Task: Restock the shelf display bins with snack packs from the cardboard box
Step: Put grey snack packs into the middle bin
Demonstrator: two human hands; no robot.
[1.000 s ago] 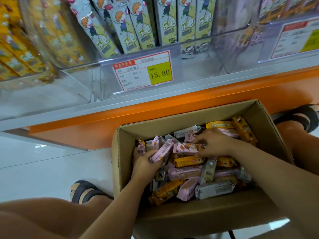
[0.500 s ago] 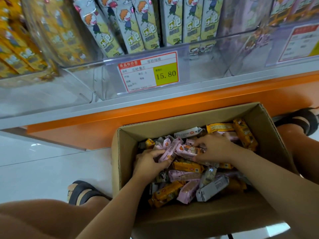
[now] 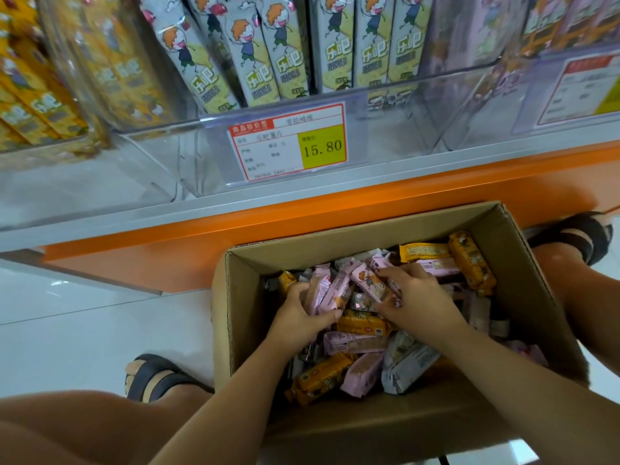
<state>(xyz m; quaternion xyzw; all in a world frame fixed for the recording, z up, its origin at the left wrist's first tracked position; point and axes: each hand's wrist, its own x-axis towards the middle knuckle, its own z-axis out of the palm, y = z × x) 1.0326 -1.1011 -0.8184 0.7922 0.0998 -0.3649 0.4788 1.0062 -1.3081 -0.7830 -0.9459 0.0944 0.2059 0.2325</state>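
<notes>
Pink packs: several bunched in the left hand, whose fingers curl round them, probably sorting one flavour for one bin.
Right hand: fingers curled over another pink pack, seemingly to add it to the bunch.
Cardboard box: on the floor beside the shelf, holding mixed pink, orange and grey packs.
Display bin: clear plastic.
Price tag: reads 15.80.
Tall cartons: printed 乐吧.

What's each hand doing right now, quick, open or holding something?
Left hand: grips several pink snack packs.
Right hand: grips a single pink pack.
</notes>
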